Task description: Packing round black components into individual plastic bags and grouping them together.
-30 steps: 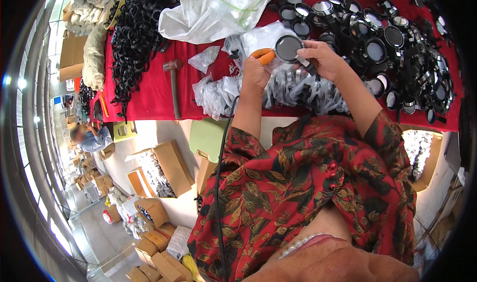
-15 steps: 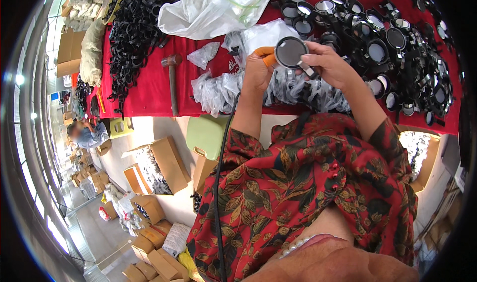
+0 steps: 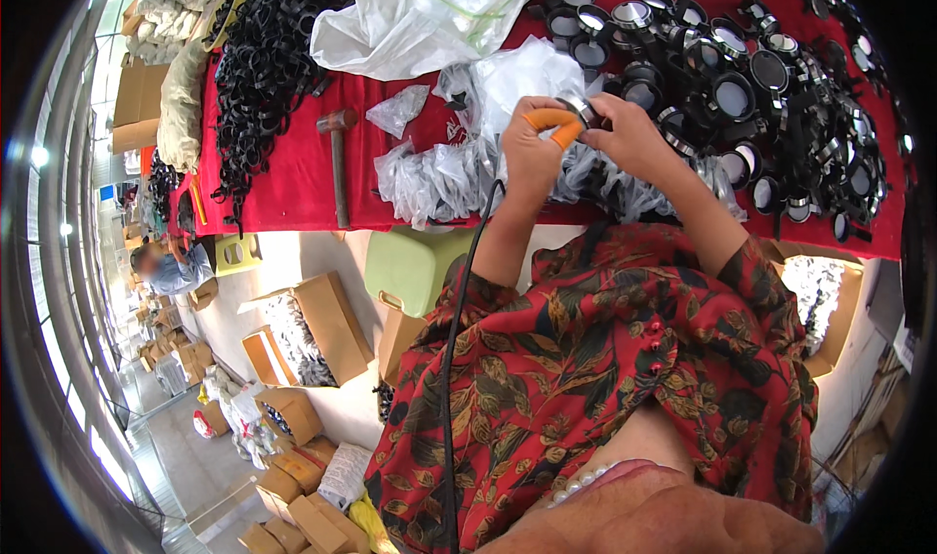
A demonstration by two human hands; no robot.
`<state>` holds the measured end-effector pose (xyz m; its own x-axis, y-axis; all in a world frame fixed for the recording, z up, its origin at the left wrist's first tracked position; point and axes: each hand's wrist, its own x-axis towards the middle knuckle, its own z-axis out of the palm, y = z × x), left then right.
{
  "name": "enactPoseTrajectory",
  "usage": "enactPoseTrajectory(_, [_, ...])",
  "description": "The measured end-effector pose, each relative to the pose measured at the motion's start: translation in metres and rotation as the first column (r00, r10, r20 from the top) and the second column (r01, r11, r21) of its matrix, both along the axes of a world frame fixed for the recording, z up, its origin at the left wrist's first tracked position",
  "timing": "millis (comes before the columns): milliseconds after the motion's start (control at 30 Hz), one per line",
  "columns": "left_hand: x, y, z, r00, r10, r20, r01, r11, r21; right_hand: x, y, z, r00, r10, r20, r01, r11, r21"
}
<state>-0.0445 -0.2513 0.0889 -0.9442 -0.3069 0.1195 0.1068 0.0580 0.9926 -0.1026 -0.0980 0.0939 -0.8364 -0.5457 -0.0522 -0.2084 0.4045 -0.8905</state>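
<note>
Between my two hands is a round, silver-rimmed piece with a dark disc [image 3: 583,112], tipped so that its edge mostly shows. My left hand [image 3: 530,160], with orange covers on its fingers, is closed on the left side of it. On the other side my right hand [image 3: 632,142] grips it with thumb and fingers. What the fingertips press is partly hidden. Below the hands, clear plastic bags [image 3: 429,181] lie along the table's near edge. Several similar round pieces [image 3: 734,98] with black and silver rims are heaped to the right.
A hammer [image 3: 339,168] lies on the red cloth [image 3: 288,168] at left, beside a big heap of black bands [image 3: 264,76]. A white plastic sack [image 3: 390,22] spreads across the back. Below the table are a green stool [image 3: 402,273] and an open carton [image 3: 327,325]. A person [image 3: 181,266] is farther left.
The round piece has turned from showing its dark face to nearly edge-on. My hands have drawn closer together around it, and the left has shifted slightly right.
</note>
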Motion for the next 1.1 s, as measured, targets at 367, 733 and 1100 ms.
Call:
enactPoseTrajectory(367, [0.03,0.045,-0.007,0.995,-0.097,-0.022,0.097,0.995,0.033,0.006,0.025,0.003,0.914,-0.314,0.256,0.392,0.848,-0.358])
enactPoseTrajectory(733, [0.036,0.11,0.02,0.845,-0.532,-0.047,0.513,0.833,-0.205,0.03,0.114,0.004,0.859,-0.357,0.367,0.494,0.767,-0.409])
enactPoseTrajectory(1100, [0.006,0.126,-0.004,0.759,-0.523,0.387,0.577,0.816,-0.029,0.095,0.273,-0.047,0.882,-0.434,-0.184,0.47,0.846,0.251])
